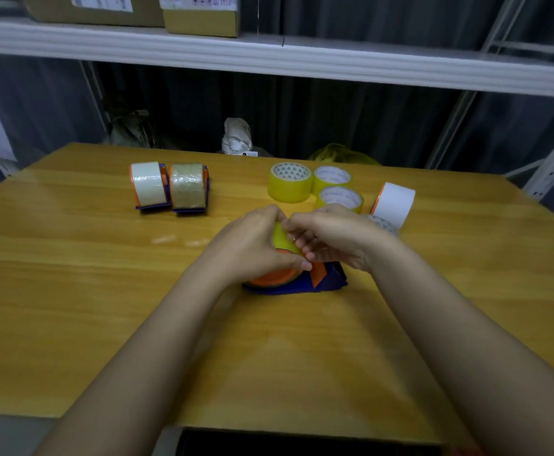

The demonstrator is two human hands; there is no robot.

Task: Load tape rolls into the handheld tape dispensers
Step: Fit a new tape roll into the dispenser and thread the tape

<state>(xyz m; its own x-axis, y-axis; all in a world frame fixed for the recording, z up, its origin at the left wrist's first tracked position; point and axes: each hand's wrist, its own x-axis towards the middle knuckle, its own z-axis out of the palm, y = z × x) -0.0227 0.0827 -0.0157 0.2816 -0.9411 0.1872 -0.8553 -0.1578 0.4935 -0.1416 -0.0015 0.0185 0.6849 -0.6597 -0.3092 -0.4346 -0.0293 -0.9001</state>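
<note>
Mid-frame: left hand (252,245) grips yellow tape roll (282,240) seated in purple-orange dispenser (302,279) on desk (104,274). Right hand (331,240) fingers curled, pinching the roll's tape.

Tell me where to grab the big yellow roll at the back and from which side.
Take the big yellow roll from above, fingers across its outer wall. It lies flat with its core hole facing up; a smaller yellow roll crowds its right side, so pinch front to back.

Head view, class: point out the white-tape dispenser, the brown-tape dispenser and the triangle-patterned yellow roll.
white-tape dispenser (149,184), head view, roll face
brown-tape dispenser (188,185), head view, roll face
triangle-patterned yellow roll (289,189), head view, outer wall
</note>
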